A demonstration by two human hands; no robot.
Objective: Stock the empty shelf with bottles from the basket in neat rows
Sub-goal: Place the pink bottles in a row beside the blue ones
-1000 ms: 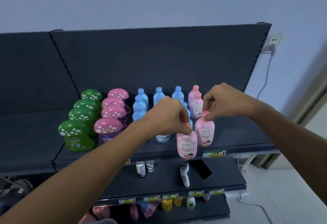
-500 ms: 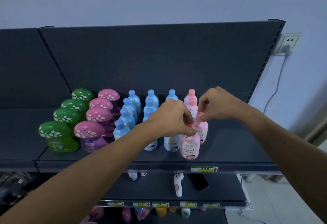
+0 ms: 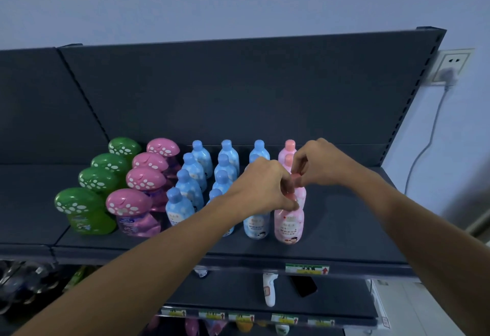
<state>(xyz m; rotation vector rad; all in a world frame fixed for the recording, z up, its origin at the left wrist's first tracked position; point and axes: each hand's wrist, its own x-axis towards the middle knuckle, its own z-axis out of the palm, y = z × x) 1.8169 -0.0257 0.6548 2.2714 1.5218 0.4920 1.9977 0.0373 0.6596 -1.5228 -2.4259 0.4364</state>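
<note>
On the dark shelf, at the front of the rightmost row, the front pink bottle stands upright just below the left hand, whose curled fingertips pinch its cap. Just behind it, the second pink bottle has its cap pinched by the right hand. The two hands almost touch. Blue bottles stand in rows to the left, then pink mushroom bottles and green mushroom bottles.

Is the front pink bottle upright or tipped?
Upright: the front pink bottle stands on its base on the shelf, left hand pinching its cap; right hand pinches the pink bottle behind.
</note>
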